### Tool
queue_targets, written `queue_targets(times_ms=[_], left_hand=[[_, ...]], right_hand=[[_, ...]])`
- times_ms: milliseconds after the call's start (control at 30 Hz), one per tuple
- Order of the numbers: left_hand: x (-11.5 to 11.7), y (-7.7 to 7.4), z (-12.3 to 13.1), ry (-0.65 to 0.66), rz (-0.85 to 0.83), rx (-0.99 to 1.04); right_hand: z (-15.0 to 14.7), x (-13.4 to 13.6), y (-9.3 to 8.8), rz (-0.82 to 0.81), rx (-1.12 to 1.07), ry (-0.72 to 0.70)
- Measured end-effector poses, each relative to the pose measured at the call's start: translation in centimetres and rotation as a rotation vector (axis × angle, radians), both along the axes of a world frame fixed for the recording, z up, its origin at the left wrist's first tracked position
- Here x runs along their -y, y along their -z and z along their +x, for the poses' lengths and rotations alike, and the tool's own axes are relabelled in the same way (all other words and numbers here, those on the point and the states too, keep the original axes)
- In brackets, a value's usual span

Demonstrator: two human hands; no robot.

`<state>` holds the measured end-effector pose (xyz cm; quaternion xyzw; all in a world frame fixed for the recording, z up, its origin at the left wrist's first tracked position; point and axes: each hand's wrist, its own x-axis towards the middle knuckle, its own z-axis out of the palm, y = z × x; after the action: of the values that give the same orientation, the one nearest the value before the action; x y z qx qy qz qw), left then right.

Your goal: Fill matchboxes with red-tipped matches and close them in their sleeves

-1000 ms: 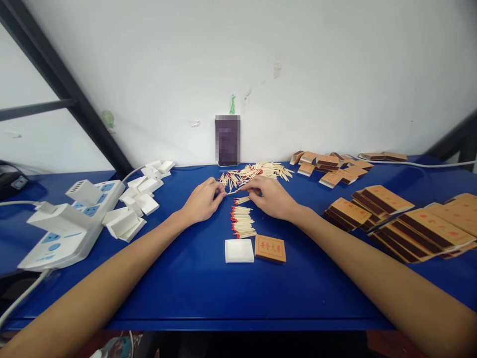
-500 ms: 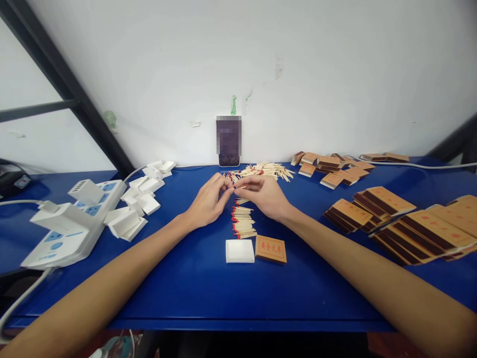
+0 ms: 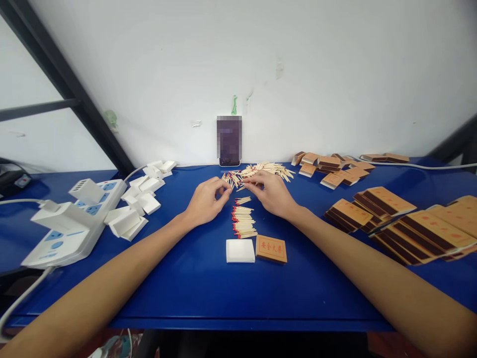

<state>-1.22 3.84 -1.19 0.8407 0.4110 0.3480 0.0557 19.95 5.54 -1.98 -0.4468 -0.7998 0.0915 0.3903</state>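
My left hand [image 3: 206, 201] rests on the blue table [image 3: 194, 278], fingers curled in a pinch beside a loose heap of matches [image 3: 261, 171]. My right hand [image 3: 271, 193] lies just right of it, fingertips pinched at the heap's near edge; I cannot make out what either holds. Between and below the hands lies a tidy row of red-tipped matches [image 3: 243, 222]. In front of that sit a white inner tray [image 3: 240, 250] and an orange matchbox sleeve [image 3: 272, 248].
White inner trays [image 3: 139, 201] and a white power strip [image 3: 70, 223] with a plug lie at the left. Orange matchbox sleeves [image 3: 391, 214] are stacked at the right, more [image 3: 331, 166] near the wall. A dark upright object [image 3: 228, 140] leans against the wall.
Both hands, which met raised over the row half a second ago, have dropped back onto the heap's near edge. The row, tray and sleeve have not moved.
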Motion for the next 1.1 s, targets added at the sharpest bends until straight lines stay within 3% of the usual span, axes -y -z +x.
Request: queue_targets(times_ms=[133, 300, 667, 1100], left_hand=[[-0.1, 0.1, 0.0, -0.025, 0.012, 0.005], [-0.1, 0.0, 0.0, -0.053, -0.008, 0.001], [0.0, 0.0, -0.1, -0.072, -0.034, -0.013], [-0.1, 0.0, -0.2, -0.069, -0.039, -0.015]], right_hand=[[-0.3, -0.4, 0.6, -0.010, 0.181, -0.046], [-0.6, -0.1, 0.4, -0.071, 0.127, -0.136], [0.1, 0.9, -0.3, -0.041, 0.224, -0.186], [0.6, 1.2, -0.3, -0.110, 0.170, -0.222]])
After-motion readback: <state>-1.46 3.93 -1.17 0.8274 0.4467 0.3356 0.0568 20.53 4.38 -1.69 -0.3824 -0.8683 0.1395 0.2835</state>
